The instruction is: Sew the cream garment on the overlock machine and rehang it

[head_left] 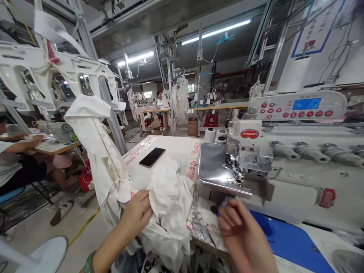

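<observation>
My left hand has its fingers curled on the left edge of a bunched piece of white fabric, which lies on the table's front part and hangs over its edge. My right hand is raised in front of the overlock sewing machine, to the right of the fabric. It is blurred, with its fingers curled in. Something small and dark shows by its fingertips, too smeared to name. The machine's shiny metal plate lies just beyond that hand, apart from it.
A black phone lies on the white tabletop. More white garment pieces hang from a white rack at left. Thread cones stand behind the plate, and a blue panel is at lower right. A co-worker sits far left.
</observation>
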Demonstrator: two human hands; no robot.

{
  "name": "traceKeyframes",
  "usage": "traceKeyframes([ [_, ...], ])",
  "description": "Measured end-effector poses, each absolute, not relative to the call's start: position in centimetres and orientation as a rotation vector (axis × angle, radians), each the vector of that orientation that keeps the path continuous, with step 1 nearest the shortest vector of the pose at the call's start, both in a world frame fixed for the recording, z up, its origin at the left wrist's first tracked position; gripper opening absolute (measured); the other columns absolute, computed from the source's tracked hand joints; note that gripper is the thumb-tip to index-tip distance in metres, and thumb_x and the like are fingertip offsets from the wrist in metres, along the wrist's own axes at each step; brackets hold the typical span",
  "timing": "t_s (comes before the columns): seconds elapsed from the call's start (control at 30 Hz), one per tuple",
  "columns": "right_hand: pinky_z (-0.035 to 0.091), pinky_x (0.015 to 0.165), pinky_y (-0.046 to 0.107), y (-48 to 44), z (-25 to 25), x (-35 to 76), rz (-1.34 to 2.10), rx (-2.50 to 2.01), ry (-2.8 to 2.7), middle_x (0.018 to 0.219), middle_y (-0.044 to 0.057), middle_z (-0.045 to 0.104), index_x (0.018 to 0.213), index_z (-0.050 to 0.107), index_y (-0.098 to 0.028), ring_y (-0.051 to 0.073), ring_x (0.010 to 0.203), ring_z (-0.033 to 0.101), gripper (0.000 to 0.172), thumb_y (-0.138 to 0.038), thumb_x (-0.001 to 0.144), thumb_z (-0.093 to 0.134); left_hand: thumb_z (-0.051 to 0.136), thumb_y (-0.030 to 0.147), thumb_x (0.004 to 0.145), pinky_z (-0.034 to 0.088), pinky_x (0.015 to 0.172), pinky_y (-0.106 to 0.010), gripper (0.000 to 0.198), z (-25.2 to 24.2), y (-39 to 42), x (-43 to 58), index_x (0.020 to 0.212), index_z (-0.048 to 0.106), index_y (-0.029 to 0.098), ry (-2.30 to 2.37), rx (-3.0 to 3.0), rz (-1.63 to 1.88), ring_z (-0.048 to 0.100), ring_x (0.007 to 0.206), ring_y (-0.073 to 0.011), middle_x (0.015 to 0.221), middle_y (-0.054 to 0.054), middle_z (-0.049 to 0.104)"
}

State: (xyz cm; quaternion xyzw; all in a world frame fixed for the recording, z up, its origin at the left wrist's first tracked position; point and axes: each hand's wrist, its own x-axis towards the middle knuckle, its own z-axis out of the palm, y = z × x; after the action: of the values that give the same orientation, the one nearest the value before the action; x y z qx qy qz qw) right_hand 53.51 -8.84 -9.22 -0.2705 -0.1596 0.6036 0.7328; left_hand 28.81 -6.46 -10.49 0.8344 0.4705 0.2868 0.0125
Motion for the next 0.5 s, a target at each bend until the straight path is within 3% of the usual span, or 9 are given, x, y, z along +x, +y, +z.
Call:
traceKeyframes([
  [0.13, 0.028, 0.036, 0.017, -10.3, -8.8, 58.9, 1.031, -0.599, -0.181, 0.052, -0.008, 0.024, 0.053, 0.044, -0.019, 0.007, 0.042, 0.023, 0.021, -0.016, 0.062, 0.063, 0.050, 0.018, 0.074, 0.045, 0.086, -0.035, 0.020, -10.7, -6.2, 28.0, 0.082, 0.068, 0.022, 1.419, 2.246, 1.099, 0.056, 0.097, -0.0220, 0.097, -0.007, 0.064],
  [0.27, 0.030, 0.041, 0.023, -12.3, -8.5, 58.0, 0.671, -0.827, -0.456, 0.054, -0.003, 0.037, 0.056, 0.051, -0.020, 0.009, 0.046, 0.035, 0.015, -0.023, 0.068, 0.060, 0.058, 0.027, 0.071, 0.044, 0.081, -0.032, 0.011, -10.9, -5.7, 27.8, 0.071, 0.066, 0.020, 1.421, 1.853, 1.341, 0.057, 0.083, -0.0195, 0.080, -0.004, 0.064],
  [0.37, 0.038, 0.046, 0.025, -13.3, -11.3, 52.9, 0.803, -1.079, -1.225, 0.062, 0.000, 0.053, 0.073, 0.062, -0.021, 0.014, 0.052, 0.048, 0.010, -0.031, 0.070, 0.064, 0.059, 0.034, 0.072, 0.044, 0.072, -0.027, 0.016, -11.2, -5.4, 27.9, 0.073, 0.062, 0.018, 1.423, 1.626, 1.493, 0.056, 0.076, -0.0165, 0.075, -0.002, 0.062],
  [0.43, 0.045, 0.057, 0.029, -13.6, -14.7, 48.9, 0.868, -1.144, -1.630, 0.067, 0.002, 0.059, 0.079, 0.063, -0.021, 0.019, 0.062, 0.056, 0.011, -0.031, 0.073, 0.062, 0.059, 0.040, 0.072, 0.044, 0.061, -0.024, 0.023, -11.1, -5.4, 27.8, 0.075, 0.059, 0.017, 1.381, 1.442, 1.571, 0.056, 0.065, -0.0137, 0.070, 0.000, 0.061],
  [0.5, 0.047, 0.070, 0.035, -13.5, -18.2, 45.5, 0.725, -1.257, -1.746, 0.089, 0.008, 0.063, 0.098, 0.061, -0.019, 0.028, 0.083, 0.059, 0.028, -0.029, 0.072, 0.062, 0.061, 0.045, 0.069, 0.043, 0.053, -0.021, 0.029, -10.6, -5.7, 27.6, 0.076, 0.056, 0.017, 1.313, 1.273, 1.634, 0.054, 0.055, -0.0111, 0.063, 0.002, 0.060],
])
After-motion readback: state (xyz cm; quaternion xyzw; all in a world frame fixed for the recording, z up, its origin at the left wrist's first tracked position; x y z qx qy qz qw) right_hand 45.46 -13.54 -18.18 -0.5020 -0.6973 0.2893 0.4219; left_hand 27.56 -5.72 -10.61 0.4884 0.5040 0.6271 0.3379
